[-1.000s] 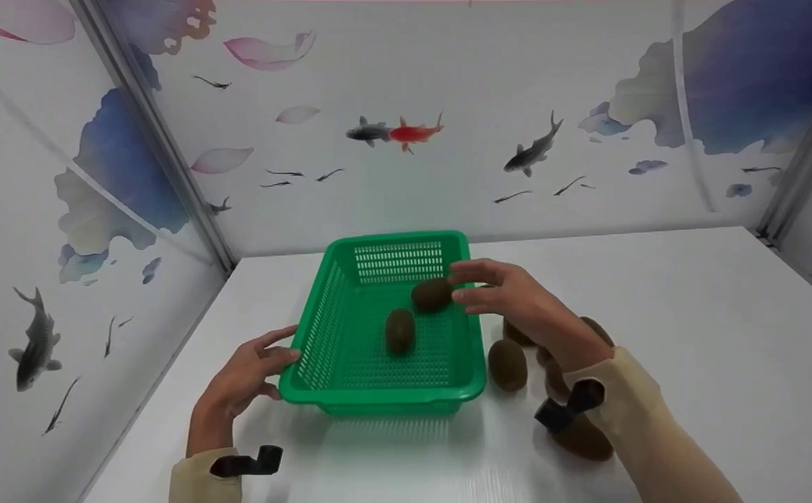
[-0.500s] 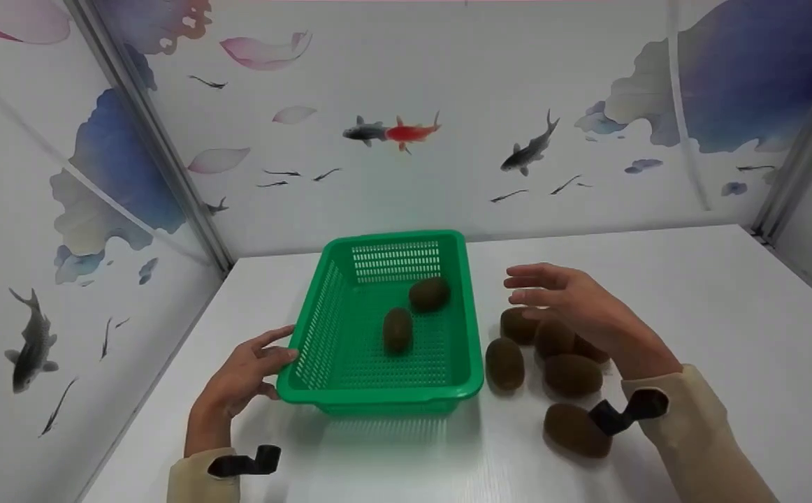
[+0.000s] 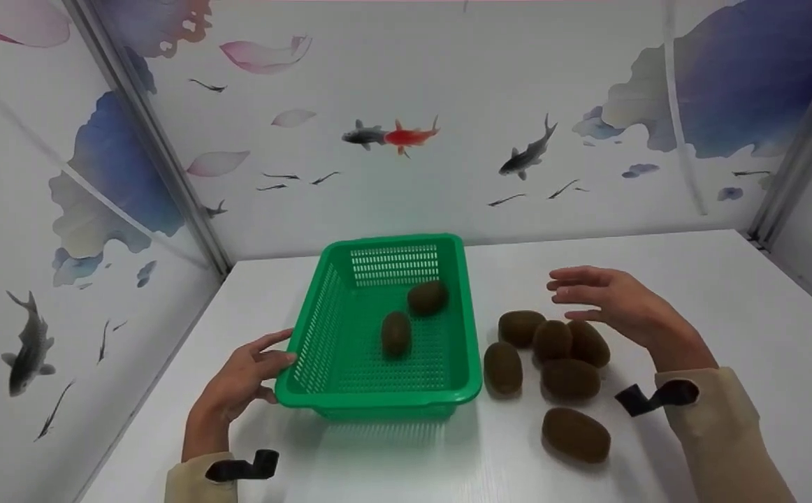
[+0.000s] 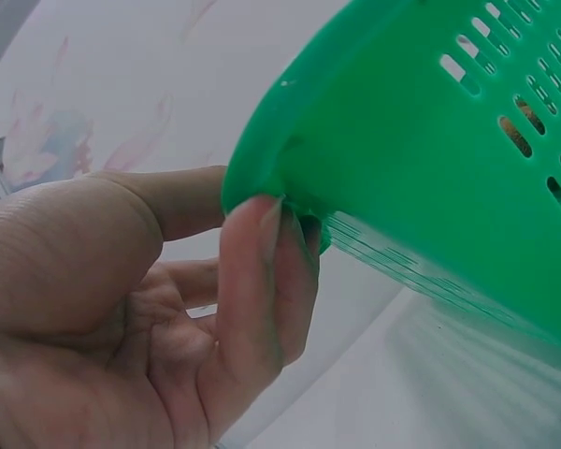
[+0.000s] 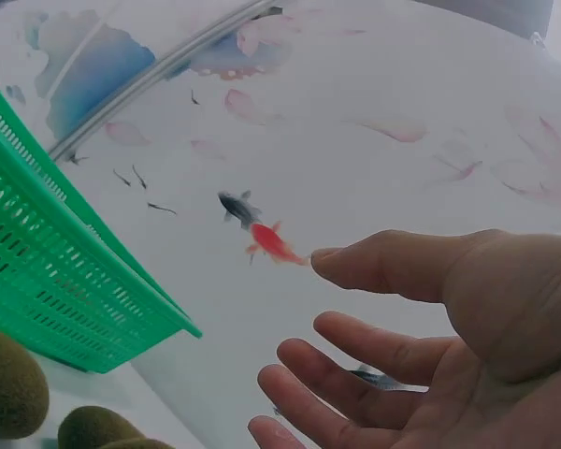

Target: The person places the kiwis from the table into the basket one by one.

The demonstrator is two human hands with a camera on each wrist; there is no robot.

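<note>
A green plastic basket (image 3: pixel 378 399) with slotted walls stands on the table, two brown kiwis (image 3: pixel 396 334) lying apart inside it. My left hand (image 3: pixel 242 377) holds the basket's left rim; in the left wrist view its thumb and fingers (image 4: pixel 248 290) pinch the edge. To the right of the basket, several kiwis (image 3: pixel 571 380) lie in a loose group, and a single kiwi (image 3: pixel 576 435) sits nearer the front. Over the table just behind and right of that group, my right hand (image 3: pixel 622 304) hovers with relaxed fingers and nothing in it.
The white table (image 3: pixel 713 293) is bounded by a printed back wall (image 3: pixel 406 188) with painted fish and by side walls. A metal corner post (image 3: pixel 161 147) rises at the back left. Black wrist cameras (image 3: pixel 242 467) are strapped over both sleeves.
From the basket's right rim, my right hand has drawn away to the right, past the loose kiwis, uncovering them. Both kiwis in the basket and my left hand keep their places.
</note>
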